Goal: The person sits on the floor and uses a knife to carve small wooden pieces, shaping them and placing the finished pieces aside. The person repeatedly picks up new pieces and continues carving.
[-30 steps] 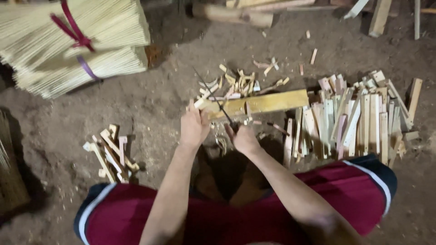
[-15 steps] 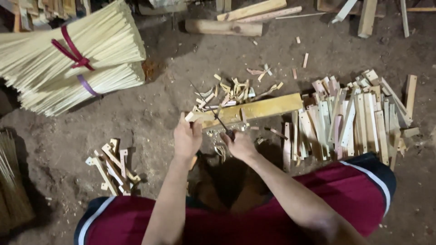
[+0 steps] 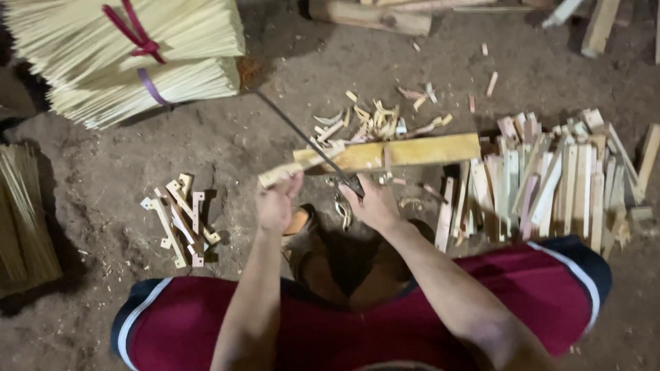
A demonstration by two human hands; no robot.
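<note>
My left hand (image 3: 276, 204) grips a short pale wooden stick (image 3: 297, 167) that lies against a flat yellow board (image 3: 412, 150) on the dirt floor. My right hand (image 3: 375, 201) is closed around the handle of a long thin dark blade (image 3: 297, 135), which slants up and to the left across the stick. Wood shavings (image 3: 371, 120) lie scattered just beyond the board.
A pile of short cut wood slats (image 3: 557, 178) lies to the right. A small heap of notched pieces (image 3: 180, 218) sits at the left. Tied bundles of thin sticks (image 3: 130, 55) fill the upper left, another bundle (image 3: 20, 220) the left edge. Logs (image 3: 371, 15) lie along the top.
The blade has swung up and out to the left, and it now points away from the board. My left hand still holds the stick at the board's left end.
</note>
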